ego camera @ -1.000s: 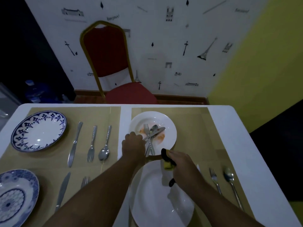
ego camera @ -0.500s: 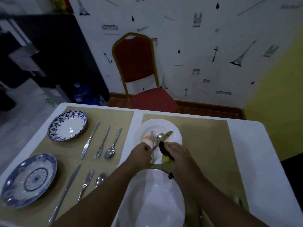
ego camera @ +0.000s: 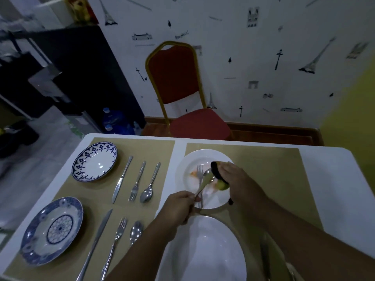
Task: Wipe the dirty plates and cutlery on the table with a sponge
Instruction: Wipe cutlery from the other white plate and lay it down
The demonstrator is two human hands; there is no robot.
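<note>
A white plate [ego camera: 187, 175] smeared with orange stains sits at the far right of the table. A fork [ego camera: 200, 175] lies on it. My left hand [ego camera: 178, 205] grips the handle of a spoon [ego camera: 206, 179] raised over that plate. My right hand [ego camera: 233, 179] holds a yellow and black sponge [ego camera: 220, 180] against the spoon's bowl. A second white plate [ego camera: 203, 250] lies nearer to me, partly hidden by my arms.
On the left placemat lie two blue patterned plates [ego camera: 94, 161] [ego camera: 52, 230], each with a knife, fork and spoon [ego camera: 148, 180] beside it. A red chair [ego camera: 182, 94] stands beyond the table's far edge. Water bottles [ego camera: 111, 120] stand on the floor at left.
My left hand has lifted the spoon off the stained plate. My right hand moved forward over the plate and brought the sponge onto the spoon. The view shifted left.
</note>
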